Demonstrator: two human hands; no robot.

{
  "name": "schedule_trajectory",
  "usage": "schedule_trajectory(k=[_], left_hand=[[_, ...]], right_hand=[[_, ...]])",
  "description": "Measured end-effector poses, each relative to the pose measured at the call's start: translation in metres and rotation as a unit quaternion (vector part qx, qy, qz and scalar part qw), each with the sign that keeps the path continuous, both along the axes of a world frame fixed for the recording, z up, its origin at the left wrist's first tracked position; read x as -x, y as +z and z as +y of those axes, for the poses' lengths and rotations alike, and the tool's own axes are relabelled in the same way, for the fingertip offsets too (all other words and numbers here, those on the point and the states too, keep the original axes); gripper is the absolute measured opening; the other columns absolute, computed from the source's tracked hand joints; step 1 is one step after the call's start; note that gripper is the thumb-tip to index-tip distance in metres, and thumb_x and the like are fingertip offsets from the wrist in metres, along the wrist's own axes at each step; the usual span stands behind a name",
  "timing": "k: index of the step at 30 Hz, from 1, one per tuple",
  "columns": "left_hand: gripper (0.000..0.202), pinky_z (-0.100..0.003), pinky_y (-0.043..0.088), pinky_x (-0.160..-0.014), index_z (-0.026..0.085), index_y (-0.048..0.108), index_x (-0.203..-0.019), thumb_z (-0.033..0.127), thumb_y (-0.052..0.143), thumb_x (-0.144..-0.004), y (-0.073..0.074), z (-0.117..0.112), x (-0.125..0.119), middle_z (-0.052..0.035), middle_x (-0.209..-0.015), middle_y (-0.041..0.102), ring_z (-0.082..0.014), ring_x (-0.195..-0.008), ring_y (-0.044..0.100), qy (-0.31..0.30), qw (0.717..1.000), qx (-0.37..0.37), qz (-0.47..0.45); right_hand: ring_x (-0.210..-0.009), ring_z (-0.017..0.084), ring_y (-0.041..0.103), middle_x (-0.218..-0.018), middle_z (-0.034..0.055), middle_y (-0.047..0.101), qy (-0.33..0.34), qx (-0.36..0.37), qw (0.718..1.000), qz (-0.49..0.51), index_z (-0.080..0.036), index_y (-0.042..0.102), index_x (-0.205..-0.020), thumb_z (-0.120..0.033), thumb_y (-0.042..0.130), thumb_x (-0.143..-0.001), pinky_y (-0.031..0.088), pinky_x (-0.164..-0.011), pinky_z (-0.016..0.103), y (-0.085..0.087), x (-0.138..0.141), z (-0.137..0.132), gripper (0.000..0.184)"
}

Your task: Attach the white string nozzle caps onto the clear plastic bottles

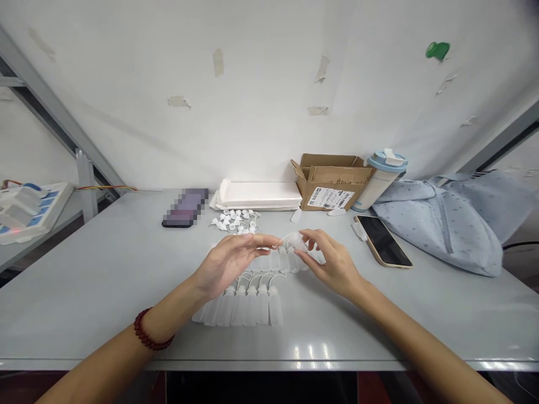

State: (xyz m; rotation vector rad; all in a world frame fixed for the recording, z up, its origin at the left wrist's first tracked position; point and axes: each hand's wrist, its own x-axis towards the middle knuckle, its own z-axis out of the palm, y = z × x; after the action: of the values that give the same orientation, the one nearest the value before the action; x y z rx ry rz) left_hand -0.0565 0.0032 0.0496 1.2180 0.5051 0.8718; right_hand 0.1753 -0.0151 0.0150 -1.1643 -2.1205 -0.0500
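Step appears to be manipulation of a translucent bottle (295, 240) in front of the cardboard box (341, 174), right hand (332, 261) pinching it, left hand (227, 262) grip undeterminable; next move calls for steadiness.

There is one bare left hand (229, 264) and one bare right hand (332, 264). The front row has about seven translucent plastic tubes (238, 310); the partly covered back row cannot be counted. Small white plastic caps (221, 225) number over a dozen. One each: brown cardboard box (337, 175), white blue-lidded tumbler (371, 188), pale-blue cloth bag (442, 221), dark-red beaded bracelet (144, 339).
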Motion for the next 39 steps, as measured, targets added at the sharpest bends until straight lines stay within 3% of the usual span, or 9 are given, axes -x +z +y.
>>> schedule_trajectory(k=[5, 14, 21, 27, 29, 31, 35, 37, 39], left_hand=[[0.036, -0.045, 0.034, -0.102, 0.015, 0.071, -0.097, 0.027, 0.037, -0.090, -0.001, 0.000, 0.000, -0.0103, -0.113, 0.065, -0.0269, -0.117, 0.051, -0.004, 1.000, 0.001, 0.007], [0.032, -0.043, 0.036, -0.099, 0.016, 0.070, -0.099, 0.028, 0.041, -0.090, -0.005, 0.001, 0.000, -0.0105, -0.112, 0.065, -0.0268, -0.113, 0.052, -0.004, 1.000, -0.007, 0.014], [0.026, -0.038, 0.040, -0.095, 0.019, 0.064, -0.107, 0.031, 0.049, -0.089, -0.004, -0.003, -0.001, -0.0071, -0.109, 0.063, -0.0228, -0.107, 0.054, 0.015, 0.984, -0.110, 0.138], [0.026, -0.034, 0.043, -0.092, 0.020, 0.060, -0.111, 0.025, 0.054, -0.086, -0.006, -0.009, -0.003, -0.0057, -0.111, 0.060, -0.0198, -0.106, 0.054, 0.082, 0.931, -0.284, 0.214], [0.029, -0.036, 0.041, -0.096, 0.020, 0.058, -0.115, 0.023, 0.054, -0.086, -0.009, -0.010, -0.004, -0.0069, -0.116, 0.057, -0.0202, -0.109, 0.052, 0.106, 0.897, -0.351, 0.246], [0.035, -0.037, 0.041, -0.097, 0.019, 0.055, -0.119, 0.020, 0.055, -0.084, -0.013, -0.011, -0.006, -0.0087, -0.120, 0.055, -0.0208, -0.111, 0.051, 0.121, 0.857, -0.422, 0.268], [0.051, -0.041, 0.042, -0.095, 0.014, 0.042, -0.129, 0.021, 0.059, -0.082, -0.020, -0.012, -0.010, -0.0146, -0.123, 0.051, -0.0243, -0.114, 0.047, 0.126, 0.779, -0.546, 0.282], [0.056, -0.044, 0.042, -0.095, 0.012, 0.038, -0.131, 0.023, 0.061, -0.081, -0.022, -0.011, -0.011, -0.0167, -0.122, 0.051, -0.0262, -0.114, 0.046, 0.125, 0.742, -0.590, 0.293], [0.057, -0.045, 0.043, -0.093, 0.012, 0.037, -0.131, 0.025, 0.062, -0.082, -0.024, -0.011, -0.012, -0.0172, -0.120, 0.052, -0.0270, -0.113, 0.046, 0.130, 0.717, -0.617, 0.297]], right_hand=[[-0.071, 0.017, 0.057, -0.084, 0.0052, 0.058, 0.016, -0.011, 1.000, -0.011, -0.022, 0.033, -0.134, -0.025, 0.046, -0.091, 0.050, -0.063, 0.029, -0.001, 0.001, -0.002, 0.045], [-0.074, 0.018, 0.059, -0.086, 0.0079, 0.060, 0.044, -0.018, 0.999, -0.022, -0.020, 0.041, -0.128, -0.022, 0.046, -0.091, 0.049, -0.062, 0.028, 0.005, 0.005, -0.006, 0.038], [-0.074, 0.017, 0.059, -0.089, 0.0083, 0.060, 0.086, -0.011, 0.996, -0.010, -0.019, 0.043, -0.127, -0.021, 0.047, -0.090, 0.049, -0.061, 0.027, 0.003, 0.008, -0.011, 0.037], [-0.070, 0.014, 0.056, -0.084, 0.0040, 0.059, 0.129, 0.085, 0.985, 0.084, -0.022, 0.044, -0.127, -0.023, 0.050, -0.089, 0.050, -0.064, 0.028, 0.006, 0.015, -0.017, 0.039], [-0.073, 0.014, 0.056, -0.084, 0.0030, 0.060, 0.137, 0.157, 0.967, 0.147, -0.023, 0.046, -0.125, -0.026, 0.053, -0.087, 0.051, -0.064, 0.028, 0.008, 0.018, -0.019, 0.038], [-0.074, 0.014, 0.058, -0.084, 0.0022, 0.060, 0.145, 0.249, 0.932, 0.221, -0.023, 0.049, -0.121, -0.028, 0.056, -0.085, 0.051, -0.064, 0.027, 0.010, 0.020, -0.021, 0.037], [-0.065, 0.012, 0.058, -0.078, 0.0000, 0.060, 0.181, 0.412, 0.817, 0.360, -0.020, 0.051, -0.114, -0.030, 0.060, -0.082, 0.049, -0.063, 0.028, 0.012, 0.023, -0.020, 0.035], [-0.064, 0.012, 0.058, -0.078, 0.0007, 0.062, 0.197, 0.454, 0.775, 0.394, -0.018, 0.051, -0.112, -0.031, 0.062, -0.081, 0.048, -0.064, 0.029, 0.014, 0.024, -0.019, 0.035], [-0.064, 0.012, 0.058, -0.079, 0.0021, 0.064, 0.207, 0.476, 0.753, 0.405, -0.017, 0.052, -0.111, -0.031, 0.063, -0.080, 0.048, -0.066, 0.030, 0.015, 0.025, -0.017, 0.035]])
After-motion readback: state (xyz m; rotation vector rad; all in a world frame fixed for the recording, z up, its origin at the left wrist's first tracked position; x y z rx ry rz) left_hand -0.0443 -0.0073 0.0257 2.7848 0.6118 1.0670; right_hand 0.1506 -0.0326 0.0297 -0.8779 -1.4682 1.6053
